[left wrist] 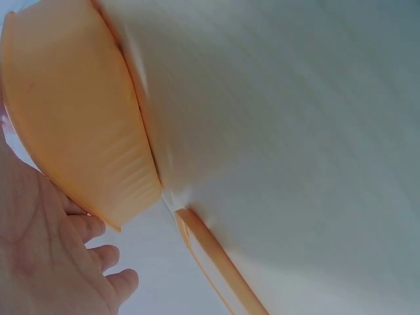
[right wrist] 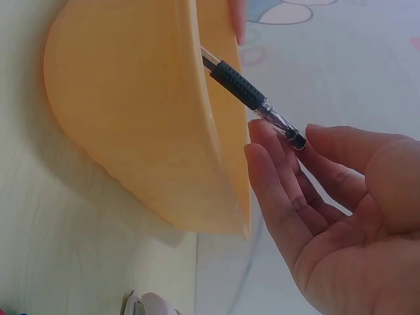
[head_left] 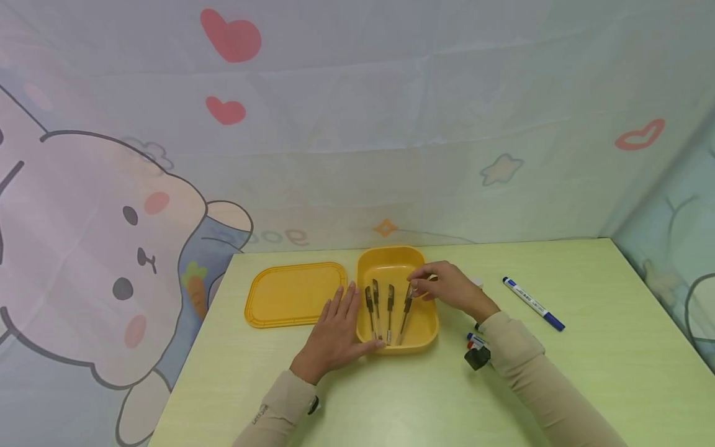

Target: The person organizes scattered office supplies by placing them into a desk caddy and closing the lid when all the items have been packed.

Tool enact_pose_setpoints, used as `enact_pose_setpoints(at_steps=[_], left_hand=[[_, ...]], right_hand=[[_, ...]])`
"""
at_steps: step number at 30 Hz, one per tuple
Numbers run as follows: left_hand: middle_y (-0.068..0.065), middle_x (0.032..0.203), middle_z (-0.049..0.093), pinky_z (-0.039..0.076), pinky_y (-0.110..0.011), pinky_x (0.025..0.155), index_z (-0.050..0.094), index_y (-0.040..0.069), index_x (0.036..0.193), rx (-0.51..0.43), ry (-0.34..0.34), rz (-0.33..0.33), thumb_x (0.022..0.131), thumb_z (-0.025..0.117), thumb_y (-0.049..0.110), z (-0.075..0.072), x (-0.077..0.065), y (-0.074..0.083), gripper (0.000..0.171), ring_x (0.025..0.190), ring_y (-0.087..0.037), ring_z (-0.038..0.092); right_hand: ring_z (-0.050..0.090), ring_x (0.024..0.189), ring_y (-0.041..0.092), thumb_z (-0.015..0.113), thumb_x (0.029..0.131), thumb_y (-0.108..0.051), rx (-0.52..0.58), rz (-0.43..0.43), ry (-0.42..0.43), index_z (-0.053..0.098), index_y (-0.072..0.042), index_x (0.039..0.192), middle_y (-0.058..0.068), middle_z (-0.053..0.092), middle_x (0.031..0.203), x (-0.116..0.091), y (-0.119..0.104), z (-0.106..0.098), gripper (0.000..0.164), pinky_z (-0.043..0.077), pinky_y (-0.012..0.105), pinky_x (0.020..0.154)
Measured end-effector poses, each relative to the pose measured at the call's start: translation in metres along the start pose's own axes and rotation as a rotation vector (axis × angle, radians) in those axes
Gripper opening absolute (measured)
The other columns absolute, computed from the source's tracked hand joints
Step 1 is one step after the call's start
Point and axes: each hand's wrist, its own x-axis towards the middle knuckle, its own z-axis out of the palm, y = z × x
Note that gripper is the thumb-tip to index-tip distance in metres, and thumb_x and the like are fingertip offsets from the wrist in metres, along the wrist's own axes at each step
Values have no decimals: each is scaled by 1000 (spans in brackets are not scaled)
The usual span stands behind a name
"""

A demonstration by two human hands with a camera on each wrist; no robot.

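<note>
A yellow plastic box (head_left: 395,349) stands on the table with several clear-barrelled gel pens (head_left: 390,310) with black grips lying side by side in it. My right hand (head_left: 447,288) reaches over the box's right side. Its thumb and fingers pinch the capped end of the rightmost gel pen (right wrist: 241,85), which slants up from inside the box in the right wrist view. My left hand (head_left: 334,332) rests along the left rim with its fingers extended and thumb at the near edge. In the left wrist view, that hand (left wrist: 42,243) touches the box wall (left wrist: 79,111) from outside.
A flat yellow lid (head_left: 296,295) lies left of the box. A blue-and-white marker (head_left: 533,303) lies to the right. Other markers (head_left: 475,339) are partly hidden beneath my right forearm, and a white object (right wrist: 157,304) shows low in the right wrist view.
</note>
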Motion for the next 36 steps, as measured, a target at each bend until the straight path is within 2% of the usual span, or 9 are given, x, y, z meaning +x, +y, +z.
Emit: enact_pose_setpoints(at_steps=[9,15,24,36], left_hand=[[-16,170,8,20,-57,122,11,2,163,-6,10,6,90,44,80,0,-1,0,112,156,-38,10],[-15,171,6,20,-57,123,8,3,163,-9,1,-4,90,44,81,0,0,1,112,157,-37,9],[-15,171,6,20,-57,122,2,6,163,-18,9,6,91,47,79,-1,-1,0,112,156,-38,10],[-15,171,8,21,-57,122,8,3,163,-24,19,6,91,48,78,-1,-2,1,112,156,-39,12]], right_hand=[[71,102,32,58,105,-21,-4,-11,-7,68,-3,126,13,70,111,1,-1,2,29,60,36,84],[72,101,27,57,106,-23,-2,-3,-8,63,-2,133,22,68,122,1,-2,3,36,60,36,84],[71,104,35,58,105,-25,16,0,-22,65,-3,130,25,66,123,-1,0,3,33,60,38,86],[70,106,40,57,106,-24,9,-15,-14,65,-5,128,23,68,121,-9,1,0,31,60,41,86]])
